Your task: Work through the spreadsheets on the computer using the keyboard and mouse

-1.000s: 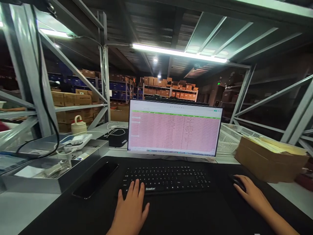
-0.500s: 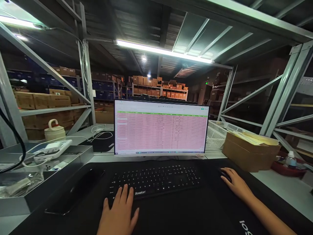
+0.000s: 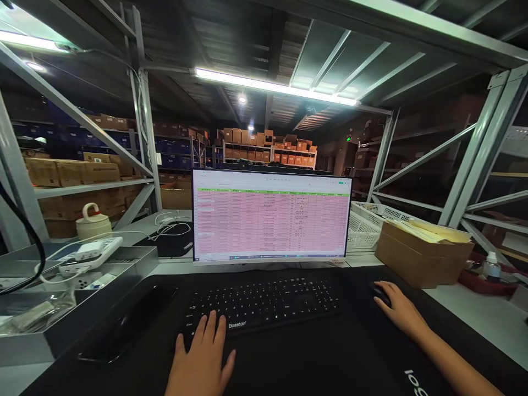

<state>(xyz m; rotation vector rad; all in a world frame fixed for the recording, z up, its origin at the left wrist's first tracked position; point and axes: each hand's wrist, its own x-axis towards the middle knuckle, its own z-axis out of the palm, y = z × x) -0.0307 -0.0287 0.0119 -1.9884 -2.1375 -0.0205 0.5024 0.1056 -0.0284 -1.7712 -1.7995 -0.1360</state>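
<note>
One spread left hand (image 3: 202, 355) lies over the near left of the black keyboard (image 3: 264, 302), holding nothing; farther right, the right hand (image 3: 399, 311) grasps the black mouse (image 3: 383, 296), probably light, stiff and smooth, best held by its sides.

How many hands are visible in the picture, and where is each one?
2: the left hand at the lower-left part of the keyboard, and the right hand on the computer mouse.
</note>
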